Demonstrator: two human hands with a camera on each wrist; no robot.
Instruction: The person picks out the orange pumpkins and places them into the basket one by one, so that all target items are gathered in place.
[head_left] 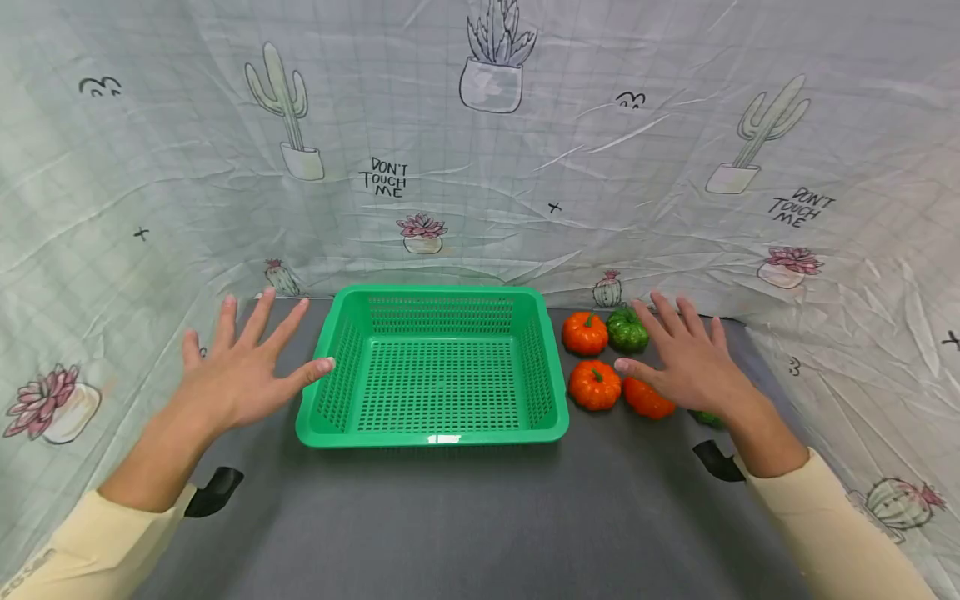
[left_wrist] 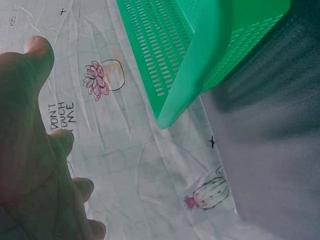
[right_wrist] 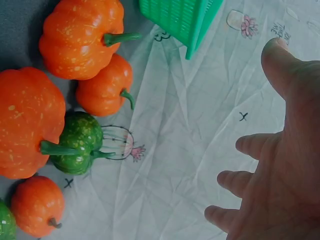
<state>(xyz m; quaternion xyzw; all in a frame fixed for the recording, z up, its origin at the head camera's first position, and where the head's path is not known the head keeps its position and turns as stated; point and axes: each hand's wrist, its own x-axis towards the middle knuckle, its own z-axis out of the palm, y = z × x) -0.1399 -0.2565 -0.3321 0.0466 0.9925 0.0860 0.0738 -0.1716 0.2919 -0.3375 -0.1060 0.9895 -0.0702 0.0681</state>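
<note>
A green plastic basket [head_left: 442, 438] with slotted walls stands on the dark grey table, and its inside shows bare mesh. Over the table to its left hovers my left hand [head_left: 243, 379], fingers spread, the thumb overlapping the basket's left rim in the head view. My right hand [head_left: 690, 362] is held above several small pumpkins on the right, its fingers also spread and holding nothing. Among them are an orange pumpkin [head_left: 585, 335], a green pumpkin [head_left: 627, 331] and a front orange pumpkin [head_left: 595, 386]. A small orange pumpkin [right_wrist: 37, 206] shows in the right wrist view; the hand hides it in the head view.
A wrinkled white cloth [head_left: 480, 192] printed with cacti and "Don't touch me" hangs behind the table and along both sides. In front of the basket the grey tabletop [head_left: 442, 525] stretches toward me. Black straps [head_left: 215, 492] show at both wrists.
</note>
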